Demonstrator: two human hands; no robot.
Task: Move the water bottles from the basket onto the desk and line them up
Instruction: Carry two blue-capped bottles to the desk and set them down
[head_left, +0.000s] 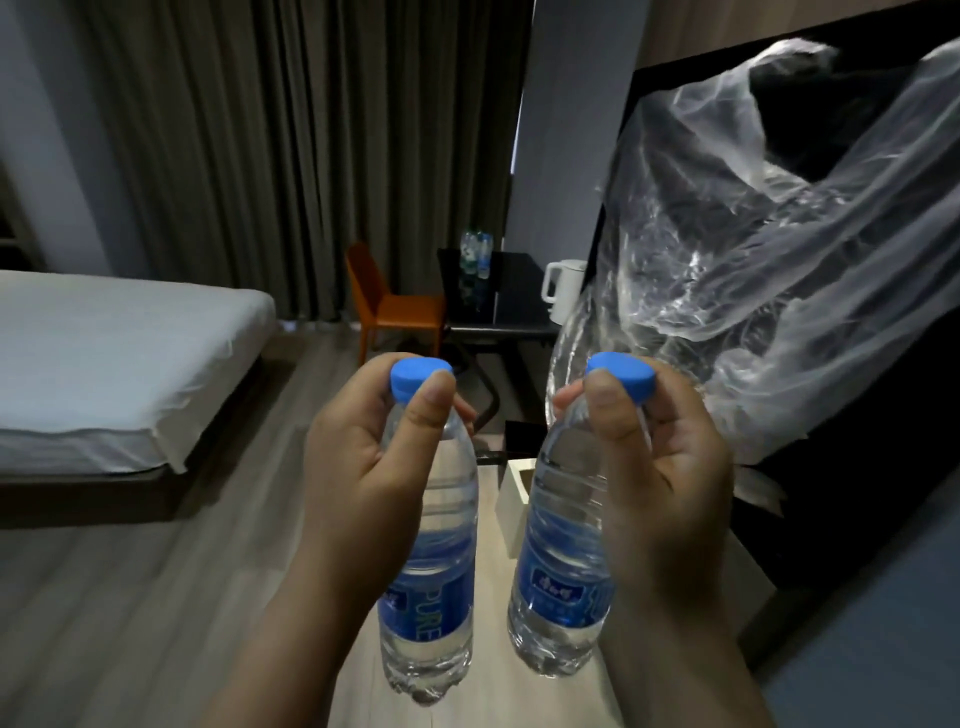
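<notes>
My left hand (363, 457) grips the neck of a clear water bottle (431, 582) with a blue cap and blue label. My right hand (660, 467) grips the neck of a second, matching water bottle (561, 571). Both bottles hang upright in the air, side by side, above a light wooden surface (488, 691). Far off, a dark desk (498, 317) carries a few more water bottles (475, 257) standing together. No basket is in view.
A white kettle (561, 288) stands on the dark desk, with an orange chair (389, 306) beside it. A crumpled clear plastic bag (753, 234) hangs at the right. A small white box (514, 499) sits behind the bottles. A bed (114, 364) fills the left.
</notes>
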